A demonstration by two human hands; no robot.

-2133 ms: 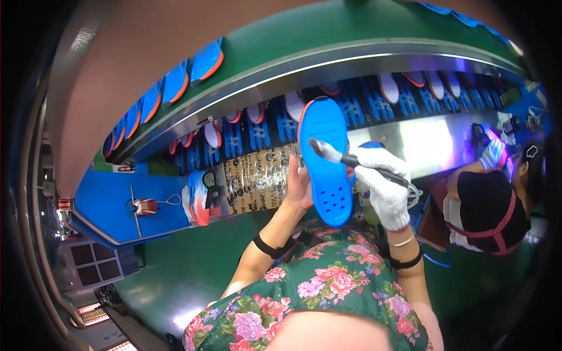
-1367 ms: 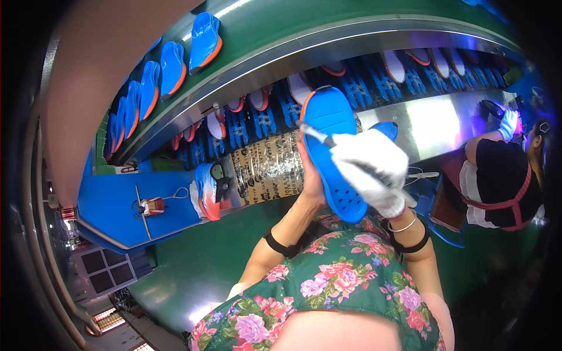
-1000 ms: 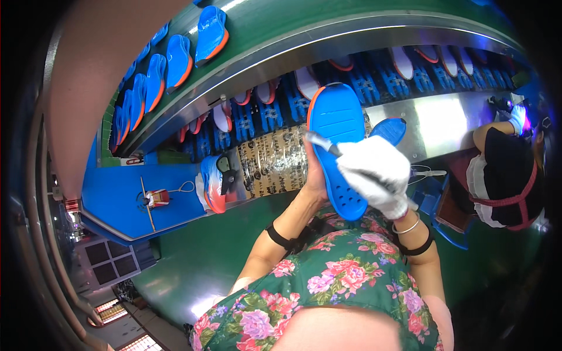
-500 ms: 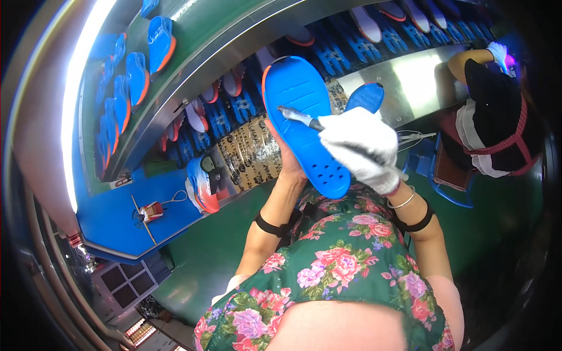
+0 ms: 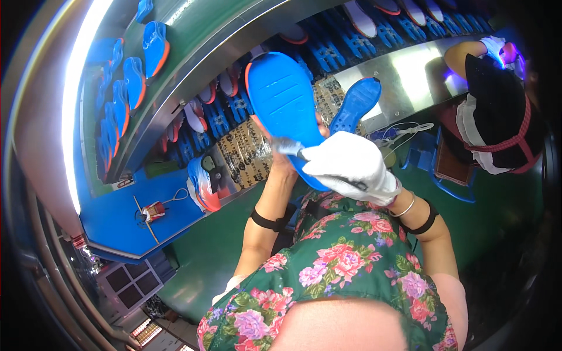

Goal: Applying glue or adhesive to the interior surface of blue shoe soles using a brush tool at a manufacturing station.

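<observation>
My bare left hand (image 5: 282, 162) holds a blue shoe sole (image 5: 282, 88) with an orange rim from beneath, its fingertips showing at both edges. The sole is tilted, its wide end pointing up and away. In my white-gloved right hand (image 5: 350, 169) is a brush (image 5: 287, 146), its bristles blurred at the left edge of the sole's middle. The glove covers the sole's lower right part. A smaller, darker blue sole (image 5: 357, 104) with small holes lies just beyond my right hand, on the bench edge.
Ahead runs a line of blue soles (image 5: 329, 54) and pale shoe uppers (image 5: 358, 20). More soles (image 5: 156, 45) stand on a shelf at the upper left. Below are a sports shoe (image 5: 204, 184) and a blue table (image 5: 123, 228). A co-worker (image 5: 497, 111) sits right, near a stool (image 5: 451, 161).
The brush has moved from the sole's middle surface down to its left edge. The sole has shifted slightly left and up, and its holed end is now behind the glove.
</observation>
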